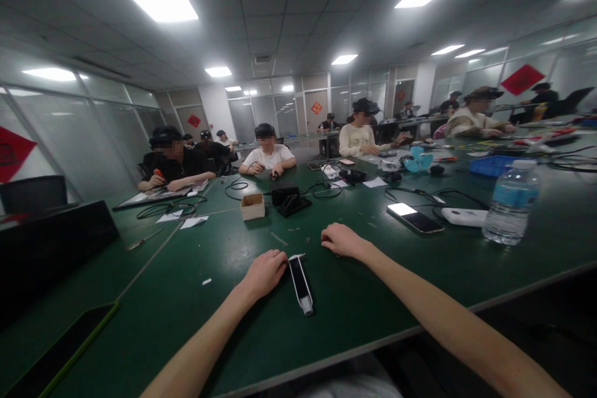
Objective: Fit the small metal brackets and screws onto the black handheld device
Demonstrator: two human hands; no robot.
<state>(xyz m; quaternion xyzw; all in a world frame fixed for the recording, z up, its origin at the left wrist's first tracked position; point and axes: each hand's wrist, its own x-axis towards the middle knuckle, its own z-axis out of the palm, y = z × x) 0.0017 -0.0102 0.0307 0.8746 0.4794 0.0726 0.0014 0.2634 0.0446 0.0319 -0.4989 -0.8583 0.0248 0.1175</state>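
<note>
A slim white device with a long black face (300, 278), shaped like a scanning pen, lies on the green table (354, 305) in front of me. Just left of its upper end rests my left hand (265, 272), palm down, its fingers bent together and their tips beside or touching the device's edge. My right hand (344, 240) rests farther off to the right, fingers curled in towards the tabletop. Whatever is under the fingers of either hand is hidden. Between the hands lie a tiny metal-looking piece (308, 240) and thin clear strips (278, 239).
To the right are a phone (414, 217), a white power-bank-like block (464, 217), a water bottle (511, 202) and a blue tray (489, 165). Ahead stand a small cardboard box (252, 207) and a black stand (286, 198). A screwdriver (143, 239) lies left. Several people work beyond.
</note>
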